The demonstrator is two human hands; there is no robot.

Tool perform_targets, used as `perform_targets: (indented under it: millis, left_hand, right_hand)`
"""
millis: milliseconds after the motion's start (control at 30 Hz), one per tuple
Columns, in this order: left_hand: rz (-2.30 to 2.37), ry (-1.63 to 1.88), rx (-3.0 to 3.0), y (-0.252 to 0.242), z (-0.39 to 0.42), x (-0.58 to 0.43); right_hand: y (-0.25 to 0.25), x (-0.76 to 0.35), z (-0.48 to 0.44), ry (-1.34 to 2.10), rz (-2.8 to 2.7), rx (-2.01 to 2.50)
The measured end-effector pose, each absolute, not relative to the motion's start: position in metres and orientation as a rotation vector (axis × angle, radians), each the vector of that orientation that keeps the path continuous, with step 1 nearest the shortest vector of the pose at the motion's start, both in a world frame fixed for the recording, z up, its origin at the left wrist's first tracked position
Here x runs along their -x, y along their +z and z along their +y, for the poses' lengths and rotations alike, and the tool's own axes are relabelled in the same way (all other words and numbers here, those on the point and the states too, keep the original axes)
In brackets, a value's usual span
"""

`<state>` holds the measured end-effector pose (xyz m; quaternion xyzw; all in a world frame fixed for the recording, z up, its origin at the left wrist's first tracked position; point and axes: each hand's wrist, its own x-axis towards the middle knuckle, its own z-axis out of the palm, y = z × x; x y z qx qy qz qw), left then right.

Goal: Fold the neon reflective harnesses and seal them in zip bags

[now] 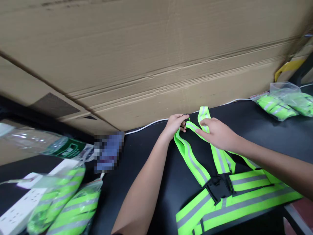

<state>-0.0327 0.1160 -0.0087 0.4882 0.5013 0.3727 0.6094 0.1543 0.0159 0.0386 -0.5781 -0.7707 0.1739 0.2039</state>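
Note:
A neon-green reflective vest (254, 199) with grey stripes lies on the black table, its black plastic buckle (218, 187) near the middle of the straps. My left hand (176, 125) is closed on the looped upper end of one shoulder strap (188, 153), by the cardboard at the back. Just to its right, my right hand (216, 132) pinches the strap between thumb and fingers; a second strap end (204, 112) sticks up beyond those fingers. Part of the vest is hidden under my right forearm.
Bagged green vests lie at the front left (75, 209) and far right (277, 104). A white power strip (24, 205), a plastic bottle (66, 147) and a blurred blue packet (110, 151) are on the left. Cardboard (156, 58) walls the back, a white cable (151, 123) along its foot.

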Motion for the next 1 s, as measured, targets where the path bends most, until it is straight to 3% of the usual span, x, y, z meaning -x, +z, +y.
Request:
perform_targets:
  millis: [100, 267, 500, 700, 1000]
  left_hand:
    - [1.17, 0.871, -1.129, -0.007, 0.114, 0.031]
    - [1.194, 0.931, -1.068, -0.012, 0.115, 0.031]
    - [1.142, 1.114, -0.804, -0.02, 0.123, 0.028]
    - [0.962, 1.082, -0.548, -0.016, 0.12, 0.028]
    - [0.716, 1.118, -0.335, -0.014, 0.113, 0.02]
  right_hand:
    - [0.021, -0.143, 0.052, 0.705, -2.07, 1.698]
    - [0.002, -0.136, 0.056, 0.655, -2.101, 1.63]
    - [0.002, -0.133, 0.022, 0.248, -2.391, 1.461]
    - [0.0, -0.131, 0.013, -0.569, -2.732, 1.24]
    - [0.006, -0.141, 0.002, -0.603, -2.779, 1.22]
